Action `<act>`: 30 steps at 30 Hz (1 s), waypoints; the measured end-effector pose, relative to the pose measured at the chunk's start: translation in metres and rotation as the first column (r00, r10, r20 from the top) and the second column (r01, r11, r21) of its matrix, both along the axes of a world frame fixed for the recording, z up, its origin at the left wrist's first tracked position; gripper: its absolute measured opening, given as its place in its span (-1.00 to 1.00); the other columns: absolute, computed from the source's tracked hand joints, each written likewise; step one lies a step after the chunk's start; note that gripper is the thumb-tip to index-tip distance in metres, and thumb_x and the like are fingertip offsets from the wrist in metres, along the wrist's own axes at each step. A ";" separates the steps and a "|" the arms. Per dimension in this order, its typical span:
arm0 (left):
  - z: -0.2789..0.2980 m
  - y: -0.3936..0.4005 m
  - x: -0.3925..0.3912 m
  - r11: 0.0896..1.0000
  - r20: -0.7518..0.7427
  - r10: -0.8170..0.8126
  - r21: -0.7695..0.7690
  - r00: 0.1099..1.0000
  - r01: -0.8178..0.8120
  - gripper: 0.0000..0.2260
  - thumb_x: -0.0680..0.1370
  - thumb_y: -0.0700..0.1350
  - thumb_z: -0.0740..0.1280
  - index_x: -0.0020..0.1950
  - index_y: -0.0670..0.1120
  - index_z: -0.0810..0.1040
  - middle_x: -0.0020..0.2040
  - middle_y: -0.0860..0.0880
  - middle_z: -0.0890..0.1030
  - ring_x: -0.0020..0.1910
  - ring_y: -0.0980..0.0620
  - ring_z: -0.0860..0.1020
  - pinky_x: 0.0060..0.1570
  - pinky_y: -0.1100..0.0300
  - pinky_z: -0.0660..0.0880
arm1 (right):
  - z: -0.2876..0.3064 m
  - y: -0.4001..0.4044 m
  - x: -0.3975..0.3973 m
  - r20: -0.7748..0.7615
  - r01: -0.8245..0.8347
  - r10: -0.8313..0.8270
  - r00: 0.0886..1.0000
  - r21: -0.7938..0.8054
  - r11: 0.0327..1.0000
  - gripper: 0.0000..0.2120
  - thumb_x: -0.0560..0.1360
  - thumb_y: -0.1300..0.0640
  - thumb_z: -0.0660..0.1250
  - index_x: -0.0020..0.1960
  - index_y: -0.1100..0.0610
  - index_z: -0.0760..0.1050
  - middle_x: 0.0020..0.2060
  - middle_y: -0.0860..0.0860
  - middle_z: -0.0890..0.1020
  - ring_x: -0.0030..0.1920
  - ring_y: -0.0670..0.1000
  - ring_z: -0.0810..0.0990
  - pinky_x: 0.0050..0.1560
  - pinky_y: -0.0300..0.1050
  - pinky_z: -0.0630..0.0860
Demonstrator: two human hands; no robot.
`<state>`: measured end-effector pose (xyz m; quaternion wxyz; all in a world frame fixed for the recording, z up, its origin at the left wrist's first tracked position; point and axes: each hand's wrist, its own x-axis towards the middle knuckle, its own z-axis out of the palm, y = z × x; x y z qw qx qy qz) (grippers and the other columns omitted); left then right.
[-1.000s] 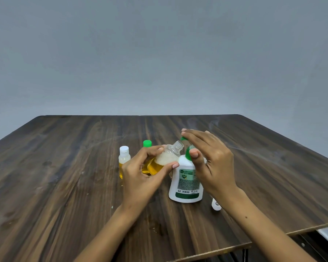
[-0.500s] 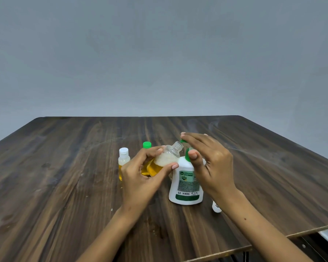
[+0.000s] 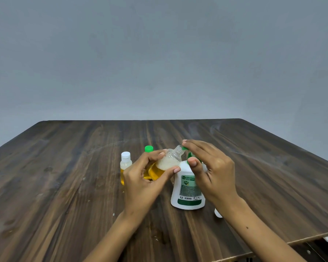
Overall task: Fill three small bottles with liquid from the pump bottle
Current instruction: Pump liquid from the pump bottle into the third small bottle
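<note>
My left hand grips a small uncapped clear bottle, tilted with its threaded mouth toward the green nozzle of the white pump bottle. Yellow liquid and foam sit inside the small bottle. My right hand lies over the green pump head, fingers straight on top and thumb at its front. A white-capped small bottle with yellow liquid stands to the left. Behind my left hand stands a green-capped small bottle, mostly hidden.
Everything stands on a dark wooden table. A small white cap lies on it, partly hidden behind my right wrist. The table's near right edge runs close to my right forearm.
My right hand has sunk slightly on the pump head. The tilted small bottle stays at the nozzle in my left hand.
</note>
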<state>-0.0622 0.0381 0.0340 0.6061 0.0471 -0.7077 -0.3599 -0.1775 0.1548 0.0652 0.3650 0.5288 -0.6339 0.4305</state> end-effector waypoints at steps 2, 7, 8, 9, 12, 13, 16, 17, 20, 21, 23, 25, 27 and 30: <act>-0.001 0.000 -0.001 1.000 -0.004 -0.004 -0.007 1.000 0.004 -0.68 0.29 -0.15 0.61 -0.03 -0.20 0.62 -0.02 0.08 0.68 0.03 0.19 0.65 0.01 0.32 0.56 | 0.002 0.001 -0.001 -0.004 -0.004 0.004 1.000 0.006 1.000 -0.32 0.61 -0.29 -0.06 0.10 0.18 0.65 0.05 0.00 0.67 0.08 -0.05 0.62 0.00 -0.10 0.56; -0.003 0.001 0.000 1.000 -0.008 -0.001 0.003 1.000 0.001 -0.67 0.29 -0.15 0.62 -0.05 -0.21 0.62 -0.03 0.06 0.68 0.02 0.18 0.65 0.01 0.33 0.56 | 0.010 0.001 -0.003 -0.032 -0.030 0.030 0.999 0.014 0.999 -0.32 0.61 -0.28 -0.05 0.11 0.19 0.64 0.09 0.00 0.66 0.11 -0.03 0.61 0.09 -0.11 0.52; -0.002 0.000 0.000 1.000 -0.007 0.003 -0.002 1.000 -0.003 -0.67 0.29 -0.17 0.62 -0.04 -0.23 0.62 -0.03 0.06 0.68 0.02 0.19 0.65 0.01 0.34 0.55 | 0.008 0.001 -0.003 -0.029 -0.023 0.023 0.999 0.011 1.000 -0.32 0.61 -0.28 -0.05 0.11 0.19 0.64 0.09 0.00 0.66 0.11 -0.03 0.61 0.07 -0.11 0.53; -0.002 0.001 0.000 1.000 -0.007 0.004 -0.005 1.000 -0.004 -0.67 0.28 -0.18 0.61 -0.04 -0.24 0.62 -0.02 0.06 0.68 0.02 0.20 0.65 0.01 0.35 0.55 | 0.005 0.001 -0.001 -0.024 -0.010 0.011 1.000 0.009 1.000 -0.32 0.61 -0.29 -0.05 0.11 0.18 0.64 0.08 0.00 0.66 0.10 -0.04 0.61 0.05 -0.10 0.55; -0.001 0.001 0.000 1.000 -0.008 -0.007 -0.006 1.000 0.007 -0.68 0.28 -0.19 0.60 -0.05 -0.23 0.62 -0.02 0.07 0.67 0.02 0.22 0.64 0.01 0.39 0.53 | -0.003 0.001 0.002 0.003 0.006 -0.006 1.000 -0.006 1.000 -0.32 0.60 -0.30 -0.07 0.11 0.17 0.64 0.08 0.00 0.66 0.10 -0.06 0.61 0.02 -0.11 0.57; -0.001 0.001 0.000 1.000 -0.013 -0.010 -0.006 1.000 0.010 -0.68 0.28 -0.18 0.60 -0.05 -0.22 0.62 -0.02 0.08 0.67 0.03 0.22 0.64 0.01 0.39 0.53 | -0.002 0.001 0.002 0.005 0.003 -0.003 1.000 -0.007 1.000 -0.31 0.60 -0.30 -0.07 0.11 0.17 0.64 0.08 0.00 0.66 0.11 -0.06 0.61 0.03 -0.11 0.57; -0.002 0.002 0.000 1.000 -0.017 -0.017 0.006 1.000 0.017 -0.66 0.28 -0.15 0.62 -0.05 -0.22 0.62 -0.02 0.08 0.67 0.02 0.21 0.65 0.01 0.38 0.54 | 0.007 0.002 0.002 -0.017 -0.016 0.016 1.000 -0.006 1.000 -0.32 0.61 -0.28 -0.06 0.12 0.18 0.64 0.10 0.00 0.66 0.13 -0.05 0.60 0.05 -0.10 0.55; -0.002 0.002 0.000 1.000 -0.022 -0.017 0.010 1.000 0.017 -0.66 0.28 -0.15 0.62 -0.05 -0.22 0.62 -0.02 0.08 0.67 0.02 0.21 0.65 0.02 0.37 0.54 | 0.009 0.002 0.002 -0.027 -0.017 0.017 0.999 -0.005 1.000 -0.33 0.61 -0.28 -0.06 0.12 0.18 0.64 0.10 0.00 0.65 0.13 -0.04 0.60 0.05 -0.10 0.55; -0.002 0.001 -0.001 1.000 -0.031 -0.008 0.011 1.000 0.008 -0.68 0.27 -0.20 0.61 -0.06 -0.22 0.62 -0.03 0.08 0.67 0.01 0.21 0.65 0.01 0.38 0.54 | 0.006 0.001 0.001 -0.021 -0.008 0.008 1.000 -0.003 1.000 -0.34 0.61 -0.28 -0.05 0.11 0.18 0.64 0.08 0.00 0.66 0.11 -0.06 0.60 0.02 -0.12 0.56; -0.002 0.000 -0.002 1.000 -0.026 -0.004 0.008 1.000 0.004 -0.68 0.27 -0.20 0.61 -0.06 -0.22 0.62 -0.03 0.07 0.67 0.01 0.21 0.65 0.01 0.38 0.54 | 0.003 0.000 0.001 -0.013 -0.005 0.005 1.000 -0.004 1.000 -0.34 0.61 -0.28 -0.05 0.11 0.17 0.64 0.07 0.00 0.66 0.10 -0.07 0.60 0.00 -0.12 0.57; -0.002 0.000 -0.001 1.000 -0.011 -0.003 -0.004 1.000 0.003 -0.66 0.28 -0.16 0.63 -0.05 -0.20 0.62 -0.04 0.07 0.68 0.01 0.19 0.65 0.00 0.37 0.54 | -0.002 0.000 0.002 0.011 0.000 0.000 1.000 -0.011 1.000 -0.34 0.61 -0.28 -0.05 0.12 0.17 0.64 0.06 0.00 0.66 0.09 -0.09 0.60 -0.02 -0.12 0.58; -0.003 0.000 -0.001 1.000 -0.002 -0.009 -0.003 1.000 0.009 -0.66 0.29 -0.12 0.63 -0.04 -0.20 0.63 -0.04 0.06 0.68 0.01 0.18 0.65 0.00 0.35 0.55 | 0.000 0.001 0.002 0.015 -0.006 0.006 1.000 -0.009 1.000 -0.33 0.61 -0.29 -0.07 0.11 0.17 0.64 0.06 -0.01 0.66 0.09 -0.08 0.60 -0.02 -0.10 0.58; -0.003 0.000 0.000 1.000 -0.003 -0.011 0.009 1.000 0.011 -0.66 0.29 -0.10 0.62 -0.04 -0.20 0.63 -0.04 0.06 0.68 0.01 0.17 0.66 -0.01 0.32 0.56 | 0.008 0.002 0.002 0.009 -0.023 0.023 1.000 -0.004 1.000 -0.31 0.61 -0.29 -0.08 0.11 0.17 0.64 0.08 -0.01 0.66 0.10 -0.06 0.61 0.00 -0.08 0.57; -0.003 -0.001 0.000 1.000 -0.010 0.006 0.001 1.000 -0.006 -0.67 0.30 -0.13 0.62 -0.04 -0.21 0.63 -0.04 0.06 0.68 0.01 0.19 0.65 -0.01 0.32 0.57 | 0.010 0.003 0.002 0.002 -0.018 0.018 1.000 0.006 1.000 -0.30 0.61 -0.30 -0.08 0.11 0.18 0.64 0.09 0.00 0.66 0.11 -0.04 0.61 0.03 -0.09 0.56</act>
